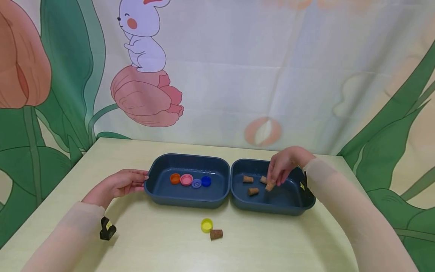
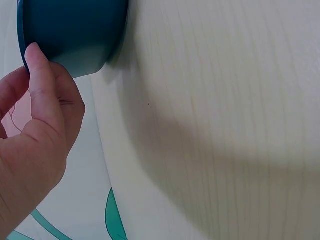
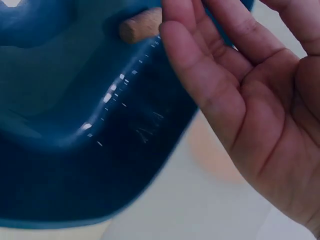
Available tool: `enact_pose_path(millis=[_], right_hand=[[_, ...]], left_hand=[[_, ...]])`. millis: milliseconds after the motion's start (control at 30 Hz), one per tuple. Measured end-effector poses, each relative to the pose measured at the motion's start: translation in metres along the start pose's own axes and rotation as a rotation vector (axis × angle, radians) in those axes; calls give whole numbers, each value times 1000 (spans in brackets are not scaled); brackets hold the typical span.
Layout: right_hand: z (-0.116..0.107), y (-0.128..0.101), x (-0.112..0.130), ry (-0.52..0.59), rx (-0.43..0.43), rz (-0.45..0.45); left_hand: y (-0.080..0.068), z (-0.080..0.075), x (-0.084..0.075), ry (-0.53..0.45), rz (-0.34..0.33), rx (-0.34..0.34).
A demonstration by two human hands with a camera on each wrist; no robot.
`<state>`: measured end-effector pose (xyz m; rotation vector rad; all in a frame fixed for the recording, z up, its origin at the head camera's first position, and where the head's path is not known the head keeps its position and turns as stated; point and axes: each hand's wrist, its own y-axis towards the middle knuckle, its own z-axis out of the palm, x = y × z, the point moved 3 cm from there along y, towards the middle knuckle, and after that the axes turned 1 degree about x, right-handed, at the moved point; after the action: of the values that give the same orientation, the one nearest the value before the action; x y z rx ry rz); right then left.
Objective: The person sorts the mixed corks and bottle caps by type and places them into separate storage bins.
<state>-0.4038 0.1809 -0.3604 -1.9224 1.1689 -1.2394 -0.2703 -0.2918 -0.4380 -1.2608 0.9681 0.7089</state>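
Note:
My left hand (image 1: 124, 184) grips the left end of a dark blue tray (image 1: 187, 201), thumb against the outer wall in the left wrist view. Inside that tray lie bottle caps: an orange cap (image 1: 175, 178), a pink cap (image 1: 186, 180), a light purple cap (image 1: 196, 183) and a blue cap (image 1: 205, 181). Over the second dark blue tray (image 1: 272, 207), my right hand (image 1: 283, 166) pinches a cork (image 1: 270, 186) between thumb and fingers. Around it in this tray are a cork (image 1: 248, 179), another cork (image 1: 253, 191) and a third cork (image 1: 263, 180), partly hidden by the fingers.
On the pale table (image 1: 163, 241), in front of the trays, a yellow cap (image 1: 206, 225) sits beside a tapered cork (image 1: 216, 234). The two trays stand side by side. A printed cloth (image 1: 217, 75) with a rabbit and flowers hangs behind the table.

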Motion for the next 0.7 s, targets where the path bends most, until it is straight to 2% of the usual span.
enact_pose_path(millis=[233,700], right_hand=[[9,14,1,-65,-5,18],[17,34,4,-79,19,87]], left_hand=[[1,-1,1,11,5,7],[-2,1,0,1,0,-2]])
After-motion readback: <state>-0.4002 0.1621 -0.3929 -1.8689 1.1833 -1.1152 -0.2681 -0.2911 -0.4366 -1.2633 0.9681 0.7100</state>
